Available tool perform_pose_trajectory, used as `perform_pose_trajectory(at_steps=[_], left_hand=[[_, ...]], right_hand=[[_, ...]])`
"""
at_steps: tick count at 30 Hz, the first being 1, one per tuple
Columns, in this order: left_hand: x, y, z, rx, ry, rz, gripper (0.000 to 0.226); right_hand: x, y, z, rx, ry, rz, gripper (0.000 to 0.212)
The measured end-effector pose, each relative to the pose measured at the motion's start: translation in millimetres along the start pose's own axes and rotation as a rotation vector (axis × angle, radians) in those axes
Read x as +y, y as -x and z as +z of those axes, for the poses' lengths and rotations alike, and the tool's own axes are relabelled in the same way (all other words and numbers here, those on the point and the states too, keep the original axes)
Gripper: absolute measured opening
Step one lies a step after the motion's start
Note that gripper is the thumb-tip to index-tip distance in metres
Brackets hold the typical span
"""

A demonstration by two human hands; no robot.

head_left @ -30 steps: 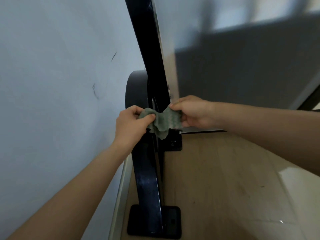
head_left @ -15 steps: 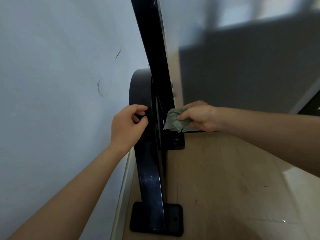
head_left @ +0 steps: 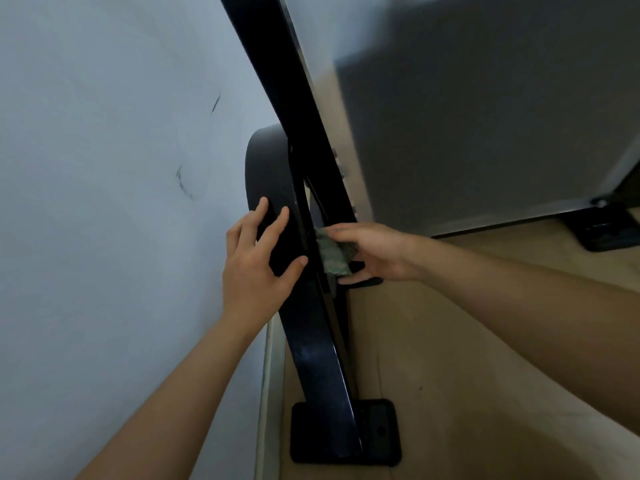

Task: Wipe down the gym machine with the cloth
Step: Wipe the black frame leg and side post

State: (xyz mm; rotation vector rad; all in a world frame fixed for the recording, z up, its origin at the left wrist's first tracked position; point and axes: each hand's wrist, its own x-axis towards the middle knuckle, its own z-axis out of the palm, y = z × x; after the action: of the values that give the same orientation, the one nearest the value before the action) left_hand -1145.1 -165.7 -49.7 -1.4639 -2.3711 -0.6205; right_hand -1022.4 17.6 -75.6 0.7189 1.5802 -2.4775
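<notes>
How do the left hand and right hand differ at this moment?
The left hand is bare, fingers spread flat; the right hand holds the green cloth. The left hand rests on the side of the black frame nearer the wall; the right hand works the opposite side. Both meet the frame at about the same height.

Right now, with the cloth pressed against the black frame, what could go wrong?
The green cloth is bunched in the right hand beside a narrow gap in the black frame; it or a fingertip might snag there. The bare left hand rests on the curved black cover and could leave smudges. The grey panel has its edge close above the right hand; knuckles might scrape it.
</notes>
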Motion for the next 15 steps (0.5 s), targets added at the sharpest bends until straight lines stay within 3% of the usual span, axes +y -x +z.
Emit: perform_pose_trajectory(at_steps=[5, 15], left_hand=[[-1.4, 0.2, 1.4, 0.007, 0.016, 0.013, 0.073], [1.6, 0.6, 1.0, 0.010, 0.021, 0.001, 0.073]], right_hand=[[-3.4, -0.3, -19.1, -0.203, -0.040, 0.114, 0.061], [-41.0, -11.2, -4.9, -0.125, -0.125, -0.077, 0.064]])
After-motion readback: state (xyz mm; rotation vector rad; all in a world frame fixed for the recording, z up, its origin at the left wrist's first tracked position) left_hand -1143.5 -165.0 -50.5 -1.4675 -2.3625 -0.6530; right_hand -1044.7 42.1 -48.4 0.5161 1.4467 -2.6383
